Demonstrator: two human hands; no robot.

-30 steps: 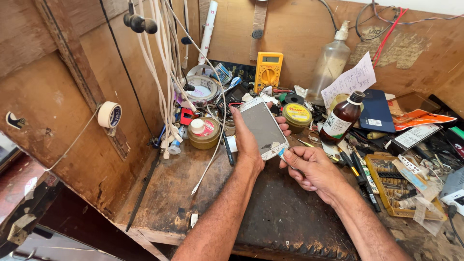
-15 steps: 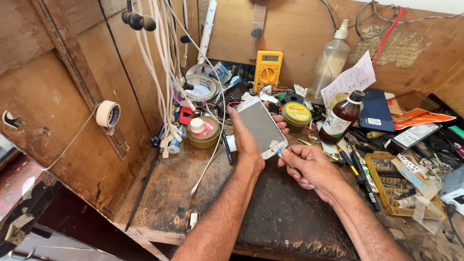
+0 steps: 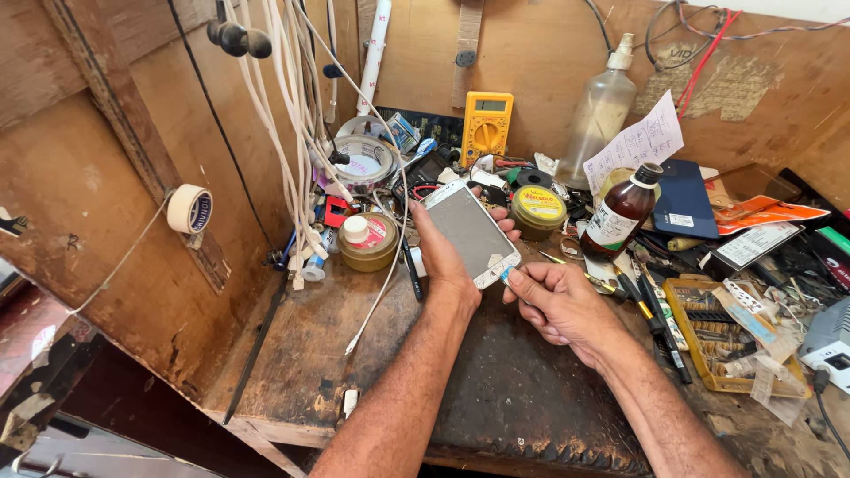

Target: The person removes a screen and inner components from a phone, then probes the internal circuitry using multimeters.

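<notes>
The left hand grips a white smartphone from behind, thumb along its left edge and fingertips curled round the right edge, holding it above the cluttered wooden table. The smartphone's screen faces up toward the camera; its long axis runs diagonally, the top end pointing up-left toward the back wall and the bottom end pointing down-right toward the right hand. The right hand is loosely closed, thumb and forefinger pinching a small blue-tipped tool that touches the smartphone's lower corner. Just left of the smartphone stands a round tin with a white cap; just behind it sits a yellow-lidded tin. A brown glass bottle stands to the right, and a yellow multimeter leans against the wall behind.
</notes>
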